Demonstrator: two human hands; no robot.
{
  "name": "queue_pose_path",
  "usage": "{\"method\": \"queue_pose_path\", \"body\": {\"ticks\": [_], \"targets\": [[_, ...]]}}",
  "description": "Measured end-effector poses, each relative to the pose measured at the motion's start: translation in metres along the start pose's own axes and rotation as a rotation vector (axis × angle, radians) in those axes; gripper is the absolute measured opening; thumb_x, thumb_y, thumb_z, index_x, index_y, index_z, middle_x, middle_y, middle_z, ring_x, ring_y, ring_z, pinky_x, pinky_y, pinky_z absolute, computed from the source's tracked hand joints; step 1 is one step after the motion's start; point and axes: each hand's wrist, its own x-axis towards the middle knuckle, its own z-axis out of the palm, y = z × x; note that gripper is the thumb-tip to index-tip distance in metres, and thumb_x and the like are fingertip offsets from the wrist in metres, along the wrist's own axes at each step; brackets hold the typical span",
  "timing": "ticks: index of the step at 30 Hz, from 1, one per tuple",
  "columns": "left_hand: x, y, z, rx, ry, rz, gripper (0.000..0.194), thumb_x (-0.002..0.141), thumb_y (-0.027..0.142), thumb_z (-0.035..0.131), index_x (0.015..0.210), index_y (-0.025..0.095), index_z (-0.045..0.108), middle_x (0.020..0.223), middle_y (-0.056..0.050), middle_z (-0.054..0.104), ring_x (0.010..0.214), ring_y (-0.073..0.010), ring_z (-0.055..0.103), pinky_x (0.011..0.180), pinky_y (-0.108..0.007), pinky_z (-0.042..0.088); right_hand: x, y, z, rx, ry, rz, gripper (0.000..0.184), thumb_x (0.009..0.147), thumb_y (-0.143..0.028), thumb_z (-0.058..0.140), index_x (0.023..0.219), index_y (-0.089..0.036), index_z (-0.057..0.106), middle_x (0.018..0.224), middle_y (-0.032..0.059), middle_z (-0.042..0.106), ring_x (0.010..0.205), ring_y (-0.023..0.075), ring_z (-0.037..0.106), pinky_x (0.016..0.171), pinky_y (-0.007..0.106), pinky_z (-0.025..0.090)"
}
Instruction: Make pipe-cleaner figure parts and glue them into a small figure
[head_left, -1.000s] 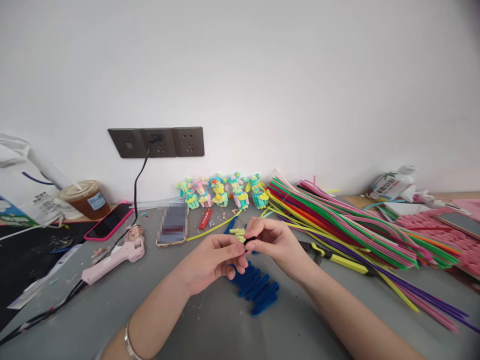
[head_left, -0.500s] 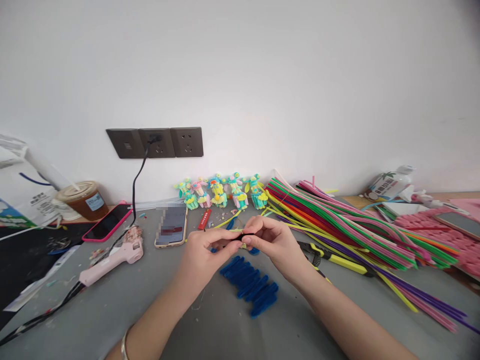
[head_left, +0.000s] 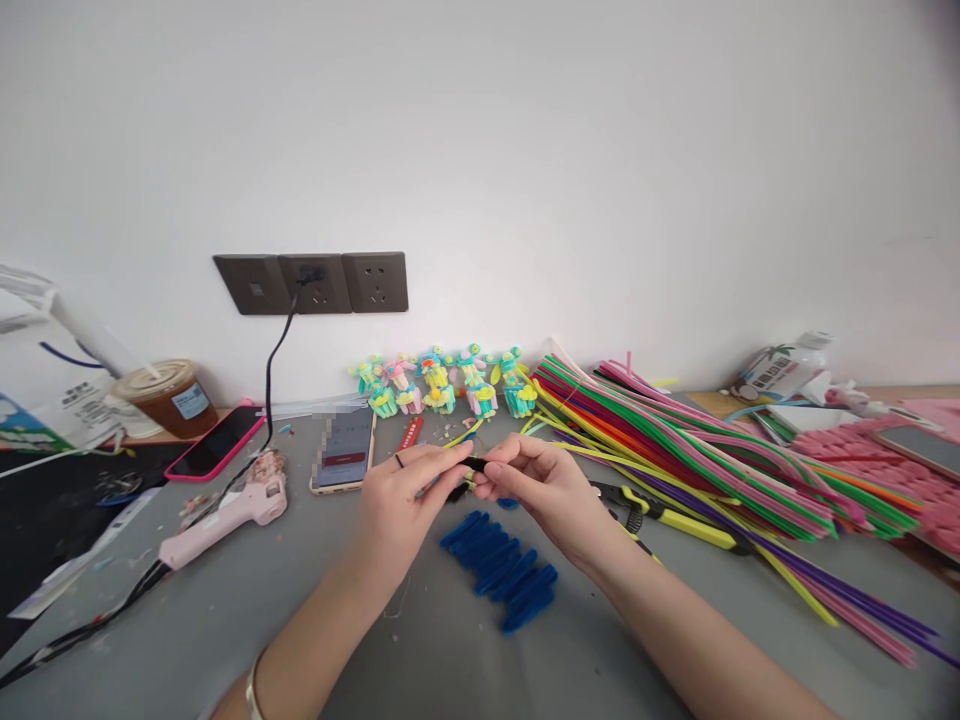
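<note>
The black strip (head_left: pixel 474 463) is held in the air, beyond the far side of the blue zigzag (head_left: pixel 499 570), with both hands meeting at it. The left hand (head_left: pixel 405 505) has its thumb and fingers pressed together on one end of the strip. The right hand (head_left: pixel 544 490) pinches the other end, so the strip is clamped from two sides and only a short part shows between the fingertips. A small yellow piece (head_left: pixel 470 479) appears just under the strip; the fingers cover much of it, so I cannot tell whether the two are joined.

In my judgement, the step in hand is a fine shaping of the strip, perhaps a bend or a twist. The next move probably calls for one pinch to stay firm while the other turns or presses, without pulling the ends out of line.

The blue zigzag itself lies on the mat (head_left: pixel 360 650), touched by neither hand. Beyond it, against the wall, several small figures (head_left: pixel 437 382) stand in a row. To its right are the pliers (head_left: pixel 694 525) and a thick bundle of stems (head_left: pixel 690 445). To its left rests the glue gun (head_left: pixel 221 528).
</note>
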Motion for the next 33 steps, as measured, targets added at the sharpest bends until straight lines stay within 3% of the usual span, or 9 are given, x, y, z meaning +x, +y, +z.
{"method": "queue_pose_path", "body": {"ticks": [5,10,14,19,24,28,33], "targets": [[0.0,-0.003,-0.003,0.04,0.019,0.123,0.024,0.087,0.019,0.059,0.104,0.027,0.074,0.093,-0.004,0.076,0.083,-0.0171,0.07,0.078,-0.027,0.054,-0.002,-0.003,0.003,0.153,-0.057,0.162,0.028,0.071,-0.036,0.08,0.066,-0.015,0.062,0.066,0.0008,0.07,0.057,0.0086,0.063,0.058,0.02,0.05],[0.001,-0.003,-0.005,0.086,-0.011,0.13,0.022,0.089,0.02,0.057,0.101,0.027,0.075,0.09,-0.004,0.076,0.079,-0.0173,0.069,0.076,-0.028,0.054,-0.001,-0.003,0.004,0.227,-0.087,0.219,0.028,0.071,-0.034,0.08,0.065,-0.014,0.061,0.065,0.0,0.067,0.054,0.0067,0.06,0.057,0.018,0.049],[0.003,-0.007,-0.004,0.057,-0.036,0.084,0.021,0.088,0.021,0.058,0.1,0.027,0.075,0.089,-0.003,0.077,0.08,-0.0177,0.069,0.077,-0.028,0.052,0.002,0.0,0.001,0.157,-0.07,0.22,0.03,0.071,-0.037,0.08,0.067,-0.015,0.061,0.068,0.0005,0.067,0.056,0.0077,0.059,0.057,0.02,0.047],[0.009,-0.014,-0.006,0.142,-0.239,-0.121,0.018,0.086,0.026,0.062,0.096,0.027,0.077,0.086,-0.003,0.076,0.078,-0.0201,0.068,0.071,-0.027,0.049,0.01,0.0,-0.012,-0.117,0.06,0.106,0.032,0.075,-0.047,0.072,0.078,-0.017,0.062,0.069,0.0004,0.064,0.054,0.0087,0.052,0.051,0.022,0.039],[0.007,-0.014,-0.005,0.398,-0.46,-0.148,0.018,0.083,0.022,0.062,0.09,0.029,0.077,0.093,-0.002,0.076,0.089,-0.0227,0.066,0.071,-0.028,0.047,0.015,-0.003,-0.025,-0.158,0.154,0.027,0.035,0.075,-0.05,0.07,0.083,-0.018,0.06,0.068,-0.0016,0.06,0.052,0.0081,0.045,0.049,0.022,0.033],[0.005,-0.009,-0.002,0.506,-0.534,-0.156,0.017,0.08,0.02,0.063,0.085,0.027,0.077,0.084,-0.002,0.076,0.081,-0.0218,0.066,0.063,-0.026,0.044,0.016,-0.002,-0.027,-0.183,0.137,0.022,0.036,0.074,-0.05,0.07,0.084,-0.018,0.059,0.067,-0.0019,0.059,0.051,0.0086,0.044,0.049,0.023,0.032],[0.006,-0.009,-0.003,0.52,-0.58,-0.261,0.021,0.077,0.022,0.064,0.095,0.025,0.074,0.068,-0.001,0.071,0.069,-0.0204,0.064,0.061,-0.026,0.04,0.019,0.002,-0.035,-0.295,0.136,0.004,0.036,0.076,-0.051,0.066,0.089,-0.018,0.06,0.067,-0.0011,0.059,0.051,0.01,0.046,0.049,0.024,0.033]]}}
